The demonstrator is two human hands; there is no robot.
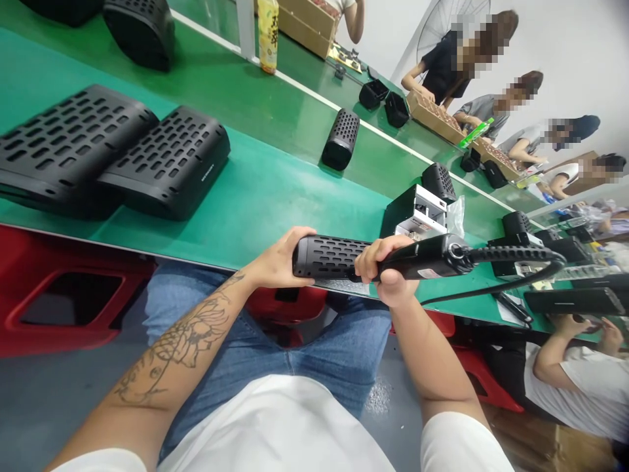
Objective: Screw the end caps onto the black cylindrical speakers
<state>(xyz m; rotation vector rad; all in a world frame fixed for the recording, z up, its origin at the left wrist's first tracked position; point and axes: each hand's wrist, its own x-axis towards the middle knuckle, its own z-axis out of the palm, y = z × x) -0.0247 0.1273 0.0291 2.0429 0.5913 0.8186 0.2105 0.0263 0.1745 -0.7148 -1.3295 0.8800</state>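
Note:
At the table's near edge, my left hand (279, 259) is closed round the left end of a black plastic housing (334, 254) with rows of slots. My right hand (387, 265) grips a black corded electric screwdriver (426, 255), held almost level across the housing's right end. Its tip is hidden behind my fingers, so I cannot tell whether it touches the housing. A thick cable (515, 254) runs off the tool's rear to the right. Just beyond my right hand stands a black and white boxy device (417, 208) on the table.
Slotted black housings (171, 157) lie at the left of the green table (275, 196), and another housing (341, 139) stands farther back. A yellow bottle (268, 36) is beside a post. Co-workers sit along the far side; one co-worker (565, 367) is at my right. Red stools (63, 295) stand below.

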